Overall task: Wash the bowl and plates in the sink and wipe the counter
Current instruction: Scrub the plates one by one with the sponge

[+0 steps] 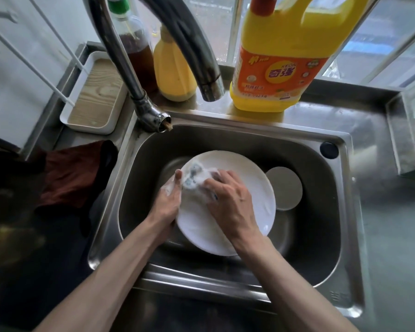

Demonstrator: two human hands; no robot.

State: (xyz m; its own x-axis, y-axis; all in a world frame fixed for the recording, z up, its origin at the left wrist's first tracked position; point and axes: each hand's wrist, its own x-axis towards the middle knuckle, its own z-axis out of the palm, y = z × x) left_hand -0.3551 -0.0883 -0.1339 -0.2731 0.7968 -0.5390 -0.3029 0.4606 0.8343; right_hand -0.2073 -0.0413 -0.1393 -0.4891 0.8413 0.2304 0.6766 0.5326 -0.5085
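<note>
Window daylight, dim left foreground, wide-angle edge distortion

Just the one view here, head-worn and wide-angle, looking steeply down into the sink (309, 164) from almost right above it. It's close enough that the faucet (197, 56) and the yellow detergent jug (285, 44) loom huge at the top edge. It faces the window (381, 44) behind the counter, and straight lines bow outward toward the corners, proper fisheye stuff

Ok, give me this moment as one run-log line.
step: scrubbing plate | left hand: grips plate rim | right hand: holds soapy cloth against plate | sink: second dish waiting
</note>
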